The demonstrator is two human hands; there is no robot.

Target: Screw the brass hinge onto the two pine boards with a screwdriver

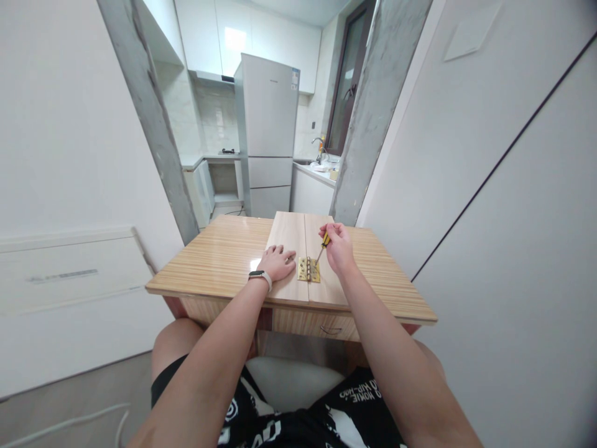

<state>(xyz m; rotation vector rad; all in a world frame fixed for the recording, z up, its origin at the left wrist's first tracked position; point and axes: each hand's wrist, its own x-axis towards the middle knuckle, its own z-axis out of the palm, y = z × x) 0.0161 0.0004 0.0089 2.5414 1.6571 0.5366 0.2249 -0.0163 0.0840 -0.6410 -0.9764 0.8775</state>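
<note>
Both bare forearms reach forward from the lower edge of the view, converging toward the middle. The left hand [278, 261] lies palm down, fingers spread flat and pointing right, a white band on its wrist. The right hand [336, 247] is raised slightly, fingers curled in a closed grip, knuckles up.

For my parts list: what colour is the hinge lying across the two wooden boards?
Brass gold; the hinge shows best in the head view, between both hands.
</note>
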